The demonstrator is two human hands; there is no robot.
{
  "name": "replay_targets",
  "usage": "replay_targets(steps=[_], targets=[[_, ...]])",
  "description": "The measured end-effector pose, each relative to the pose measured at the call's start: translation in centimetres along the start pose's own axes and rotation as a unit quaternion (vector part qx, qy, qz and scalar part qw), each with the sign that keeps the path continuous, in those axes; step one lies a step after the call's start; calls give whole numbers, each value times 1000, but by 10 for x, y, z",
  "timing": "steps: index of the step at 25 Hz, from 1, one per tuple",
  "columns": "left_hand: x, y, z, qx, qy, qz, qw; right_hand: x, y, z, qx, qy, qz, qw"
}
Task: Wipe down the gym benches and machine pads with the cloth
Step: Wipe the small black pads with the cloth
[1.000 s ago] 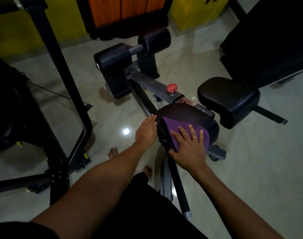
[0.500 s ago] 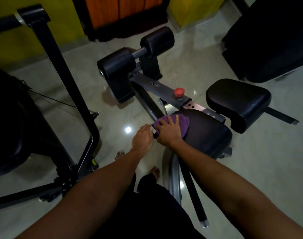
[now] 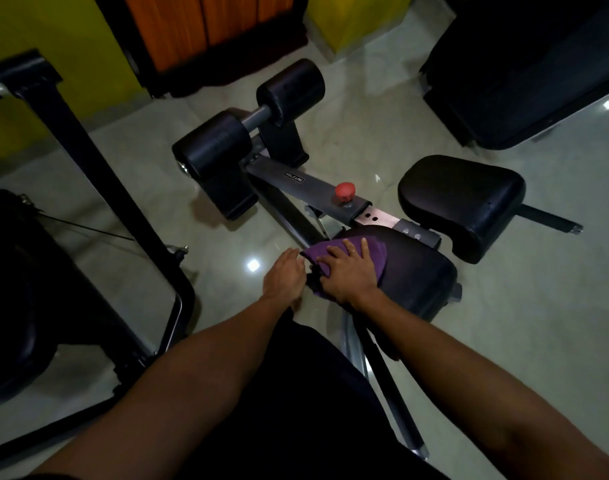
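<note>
Right hand [image 3: 348,271], fingers spread, presses cloth [image 3: 378,253] on pad [image 3: 421,276]; left hand [image 3: 284,276] at near-left pad edge, finger state unclear. Label [image 3: 293,179] on bar [image 3: 318,188] reads "WELCARE".

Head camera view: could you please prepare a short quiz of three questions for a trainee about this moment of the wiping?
1. True or false: the right hand presses the purple cloth flat on the near pad.
2. The red knob sits on: A) the grey frame bar; B) the floor; C) the far pad.
3. How many foam rollers show at the machine's far end?
Key: 1 true; 2 A; 3 two.
</note>
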State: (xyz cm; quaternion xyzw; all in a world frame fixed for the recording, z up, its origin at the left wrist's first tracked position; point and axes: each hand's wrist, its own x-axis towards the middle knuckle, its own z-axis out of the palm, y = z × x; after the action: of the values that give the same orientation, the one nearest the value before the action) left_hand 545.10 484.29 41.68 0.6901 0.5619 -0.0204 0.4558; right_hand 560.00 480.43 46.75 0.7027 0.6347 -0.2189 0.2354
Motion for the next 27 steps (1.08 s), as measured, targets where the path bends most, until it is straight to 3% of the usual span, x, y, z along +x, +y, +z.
replay_targets(steps=[5, 13, 21, 23, 27], targets=[[30, 28, -13, 14, -26, 19, 999, 46, 47, -17, 45, 21, 92, 994], [92, 101, -21, 51, -35, 90, 994, 37, 108, -46, 219, 164, 172, 946], [136, 173, -1, 51, -72, 150, 985, 34, 166, -67, 171, 362, 204, 893], [144, 185, 7, 46, -86, 149, 984, 29, 180, -66, 140, 324, 239, 905], [154, 201, 26, 10, -123, 144, 982, 27, 199, -45, 21, 120, 281, 952]])
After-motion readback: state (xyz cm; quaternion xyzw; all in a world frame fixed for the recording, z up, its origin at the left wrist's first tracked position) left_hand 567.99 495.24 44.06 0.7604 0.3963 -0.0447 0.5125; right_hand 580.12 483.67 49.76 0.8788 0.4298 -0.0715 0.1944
